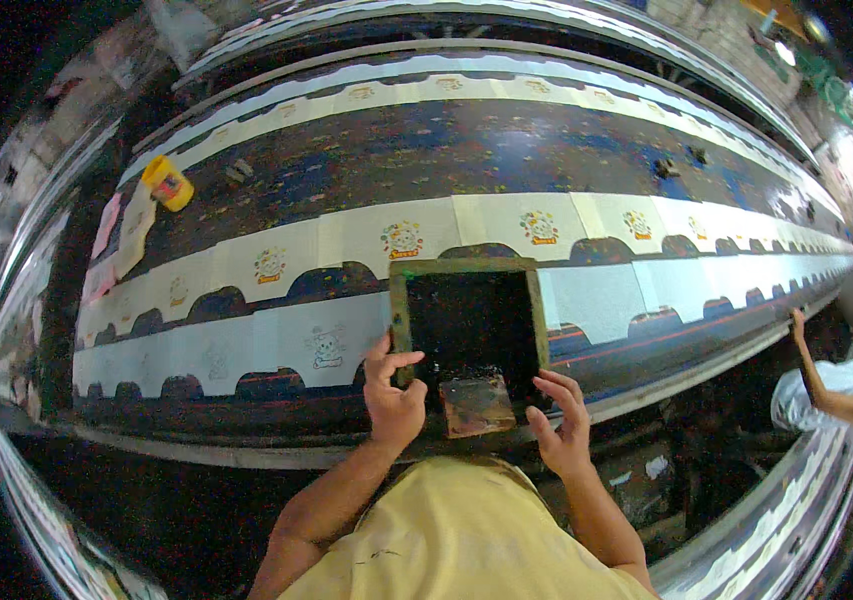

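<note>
A screen printing frame [399, 310] with wooden rails and a dark mesh lies over the near row of pale fabric pieces. My left hand [393, 395] grips its left rail near the lower corner, index finger and thumb reaching over the inside. On the opposite side, my right hand [564, 425] holds the lower right rail between fingers and thumb. Inside the frame, at the near end, rests a flat brown squeegee [477, 405] with dark ink along its far edge. Left of the frame, a pale blue piece [326, 346] carries a dark outline print of a small animal.
The long dark table [366, 150] bears rows of cut fabric, some with coloured prints [401, 237]. A yellow tub [168, 184] lies tilted at the far left. Small dark blocks [665, 168] sit farther right. Another person [826, 395] stands at the right, one hand at the table edge.
</note>
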`<state>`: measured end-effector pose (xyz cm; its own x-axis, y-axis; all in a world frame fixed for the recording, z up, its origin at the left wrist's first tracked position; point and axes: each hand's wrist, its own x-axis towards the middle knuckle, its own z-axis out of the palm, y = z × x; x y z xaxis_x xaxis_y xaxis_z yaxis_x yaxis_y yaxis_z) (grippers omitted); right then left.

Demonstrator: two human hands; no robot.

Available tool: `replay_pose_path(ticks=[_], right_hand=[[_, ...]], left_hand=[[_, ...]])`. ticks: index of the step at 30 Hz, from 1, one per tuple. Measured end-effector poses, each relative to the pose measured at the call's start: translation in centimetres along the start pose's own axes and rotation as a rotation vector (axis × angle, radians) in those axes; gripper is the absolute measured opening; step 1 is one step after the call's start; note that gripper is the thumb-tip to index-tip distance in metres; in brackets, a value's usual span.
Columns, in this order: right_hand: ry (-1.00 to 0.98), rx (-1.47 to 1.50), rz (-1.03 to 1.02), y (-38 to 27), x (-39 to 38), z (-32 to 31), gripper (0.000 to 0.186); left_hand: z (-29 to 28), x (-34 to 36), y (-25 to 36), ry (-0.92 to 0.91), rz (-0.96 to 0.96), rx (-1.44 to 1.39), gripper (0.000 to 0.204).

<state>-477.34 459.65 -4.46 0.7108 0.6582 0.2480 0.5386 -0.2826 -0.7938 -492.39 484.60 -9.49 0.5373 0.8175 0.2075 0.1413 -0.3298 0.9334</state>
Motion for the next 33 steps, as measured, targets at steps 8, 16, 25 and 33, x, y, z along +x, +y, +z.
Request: replay_pose_path(ticks=[8,16,25,33], right_hand=[[-0.398,-0.300,-0.446,-1.5,2.1,-0.2,0.056],[-0.812,-0.463,-0.457,-3.8,8.4,-0.3,0.061],[-0.692,-0.392,-0.514,-4.4,21.9,1.7,0.042],[-0.547,-0.446,-0.437,-3.7,19.4,3.4,0.051]], left_hand=[[1.5,-0.2,0.9,0.009,-0.154,0.032,0.044],[1.4,-0.1,0.3,-0.030,-0.193,0.009,0.045],[0.9,0.3,-0.7,-0.038,-0.268,-0.077,0.039],[0.7,0.5,-0.7,-0.036,-0.124,-0.064,0.046]])
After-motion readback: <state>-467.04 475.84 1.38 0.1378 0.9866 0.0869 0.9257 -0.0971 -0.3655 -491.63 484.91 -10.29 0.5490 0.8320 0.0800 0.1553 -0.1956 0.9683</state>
